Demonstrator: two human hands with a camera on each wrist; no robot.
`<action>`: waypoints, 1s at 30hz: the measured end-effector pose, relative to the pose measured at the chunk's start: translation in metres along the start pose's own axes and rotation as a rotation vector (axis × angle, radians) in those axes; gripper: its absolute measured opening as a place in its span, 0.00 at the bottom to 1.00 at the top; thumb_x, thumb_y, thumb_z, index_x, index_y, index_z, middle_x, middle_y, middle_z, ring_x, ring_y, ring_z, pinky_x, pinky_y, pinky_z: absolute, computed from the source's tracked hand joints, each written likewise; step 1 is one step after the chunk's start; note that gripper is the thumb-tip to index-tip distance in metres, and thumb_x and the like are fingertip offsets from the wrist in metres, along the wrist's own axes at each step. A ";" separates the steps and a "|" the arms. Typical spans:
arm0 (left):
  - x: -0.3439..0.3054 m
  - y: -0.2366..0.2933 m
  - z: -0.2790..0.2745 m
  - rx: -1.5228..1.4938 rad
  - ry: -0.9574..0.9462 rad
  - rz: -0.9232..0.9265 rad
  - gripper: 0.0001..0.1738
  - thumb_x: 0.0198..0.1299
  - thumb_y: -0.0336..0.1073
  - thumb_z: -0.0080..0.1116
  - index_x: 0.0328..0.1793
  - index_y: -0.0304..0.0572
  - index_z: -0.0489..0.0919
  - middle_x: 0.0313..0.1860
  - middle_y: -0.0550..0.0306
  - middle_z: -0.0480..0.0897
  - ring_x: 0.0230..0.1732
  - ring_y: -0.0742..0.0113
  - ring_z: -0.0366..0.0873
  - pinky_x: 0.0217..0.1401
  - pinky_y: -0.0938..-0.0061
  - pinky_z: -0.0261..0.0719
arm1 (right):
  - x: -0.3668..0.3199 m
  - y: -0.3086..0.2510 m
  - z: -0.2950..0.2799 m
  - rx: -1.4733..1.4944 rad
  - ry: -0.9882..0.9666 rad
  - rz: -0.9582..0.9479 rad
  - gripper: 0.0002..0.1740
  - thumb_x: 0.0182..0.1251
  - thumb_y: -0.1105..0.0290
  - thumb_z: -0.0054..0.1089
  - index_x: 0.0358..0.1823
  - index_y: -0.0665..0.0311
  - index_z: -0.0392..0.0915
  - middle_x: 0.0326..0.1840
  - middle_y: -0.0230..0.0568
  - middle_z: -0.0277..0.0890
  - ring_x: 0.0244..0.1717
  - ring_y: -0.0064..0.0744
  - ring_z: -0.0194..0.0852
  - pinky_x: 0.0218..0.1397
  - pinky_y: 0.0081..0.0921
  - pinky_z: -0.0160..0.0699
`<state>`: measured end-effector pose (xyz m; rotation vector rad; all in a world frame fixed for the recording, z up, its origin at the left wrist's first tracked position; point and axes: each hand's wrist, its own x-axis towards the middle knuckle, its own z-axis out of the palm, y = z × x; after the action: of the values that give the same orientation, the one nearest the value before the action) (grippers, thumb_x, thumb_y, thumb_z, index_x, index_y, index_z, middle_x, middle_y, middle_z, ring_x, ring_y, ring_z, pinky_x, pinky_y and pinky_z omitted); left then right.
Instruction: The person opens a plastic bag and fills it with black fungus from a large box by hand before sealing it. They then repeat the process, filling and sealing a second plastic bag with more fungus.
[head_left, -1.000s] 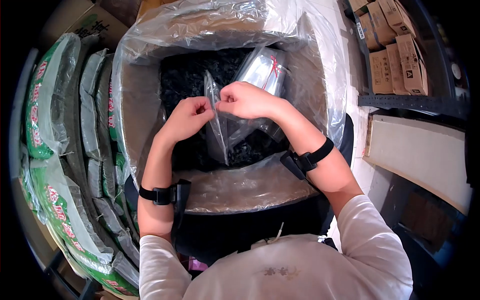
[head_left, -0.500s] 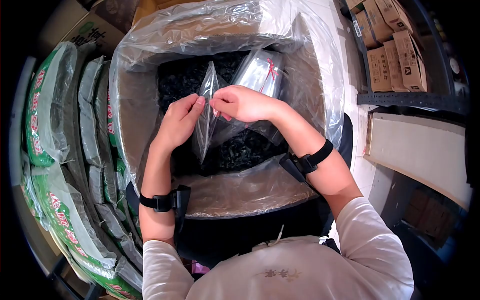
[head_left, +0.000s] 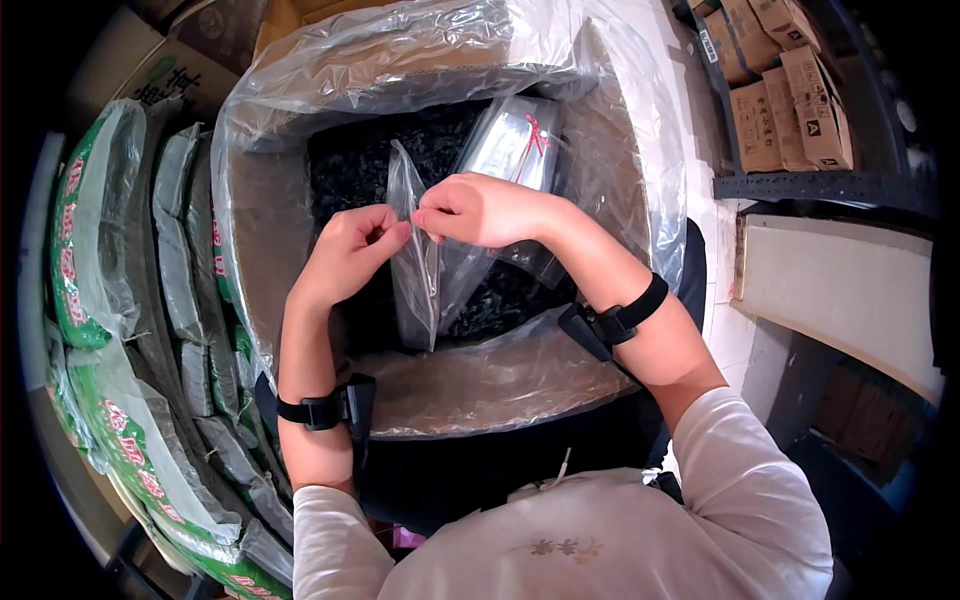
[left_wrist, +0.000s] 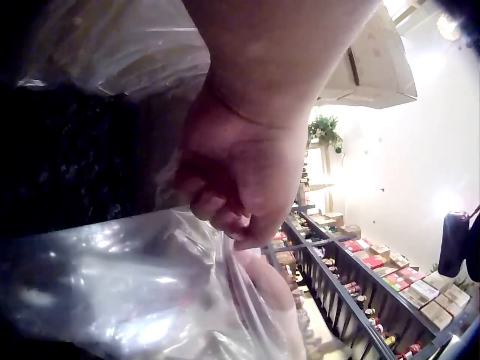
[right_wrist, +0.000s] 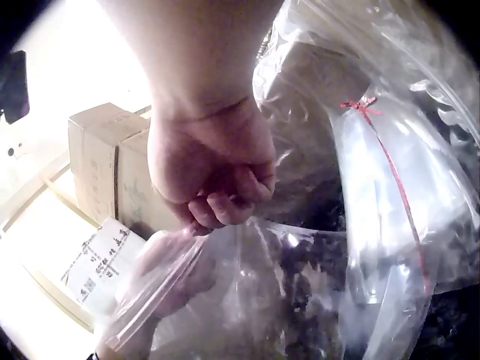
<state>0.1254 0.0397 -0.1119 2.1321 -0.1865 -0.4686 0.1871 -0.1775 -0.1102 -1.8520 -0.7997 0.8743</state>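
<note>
A clear plastic bag hangs upright between the two hands, over dark flaky material in a lined carton. The left hand pinches one side of the bag's upper part with thumb and curled fingers. From the other side the right hand pinches it close by. In the left wrist view the left hand grips the film. The right wrist view shows the right hand with curled fingers on the film. A bundle of clear bags tied with red string lies behind the right hand.
The carton's plastic-lined wall surrounds the hands. Green-and-white sacks are stacked at the left. Small brown boxes stand on a dark shelf at the upper right, above a pale panel.
The left hand's thumb and fingers have gone from a straighter pose to a more curled one, and the hand is a little lower. The bag has shifted slightly left and turned between the hands.
</note>
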 end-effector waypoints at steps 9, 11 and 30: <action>-0.006 0.007 -0.005 -0.190 -0.107 -0.024 0.16 0.67 0.37 0.60 0.28 0.35 0.77 0.18 0.67 0.67 0.24 0.81 0.60 0.25 0.77 0.61 | -0.008 -0.004 -0.006 0.035 -0.143 0.112 0.21 0.74 0.58 0.50 0.28 0.67 0.76 0.20 0.36 0.71 0.23 0.27 0.67 0.30 0.30 0.70; -0.006 0.003 -0.005 -0.356 -0.168 -0.059 0.16 0.68 0.37 0.60 0.28 0.35 0.77 0.19 0.70 0.68 0.24 0.83 0.61 0.24 0.79 0.60 | -0.009 -0.004 -0.006 0.015 -0.143 0.068 0.21 0.75 0.58 0.50 0.28 0.67 0.76 0.21 0.37 0.72 0.24 0.27 0.68 0.30 0.30 0.69; -0.001 -0.002 0.004 -0.258 -0.128 -0.060 0.11 0.62 0.35 0.59 0.31 0.35 0.81 0.20 0.64 0.77 0.23 0.80 0.71 0.27 0.79 0.69 | -0.002 0.003 0.013 0.121 -0.015 -0.019 0.17 0.67 0.60 0.53 0.35 0.68 0.82 0.24 0.44 0.80 0.26 0.33 0.76 0.35 0.31 0.76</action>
<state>0.1229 0.0379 -0.1156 1.8604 -0.1269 -0.6298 0.1762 -0.1744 -0.1168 -1.7315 -0.7557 0.9061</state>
